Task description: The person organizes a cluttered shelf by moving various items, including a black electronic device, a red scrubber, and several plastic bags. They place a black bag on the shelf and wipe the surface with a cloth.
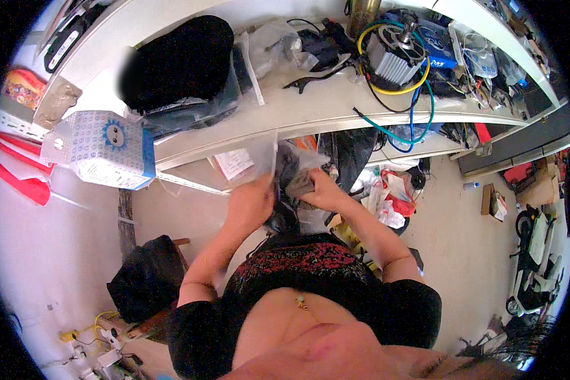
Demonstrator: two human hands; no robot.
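In front of my waist, both hands are at a clear plastic bag point(286, 166) with something dark in it or just behind it. My left hand point(252, 201) is closed on the bag's left side, and its fingertips are partly hidden. My right hand point(325, 192) pinches a crumpled part at the other side, where a greyish-brown piece shows through. What the dark contents are, I cannot make out. Beyond my left hand, a white printed sheet point(235, 163) lies on the lower shelf. A black plastic bag point(348, 155) hangs past my right hand.
A white shelf point(310, 107) crosses ahead, holding a motor point(392, 58) with coloured cables and a black rounded object point(183, 60). A patterned box point(112, 149) juts out at the left. Litter fills a bin point(396, 196) at the right; a black-covered stool point(147, 275) stands lower left.
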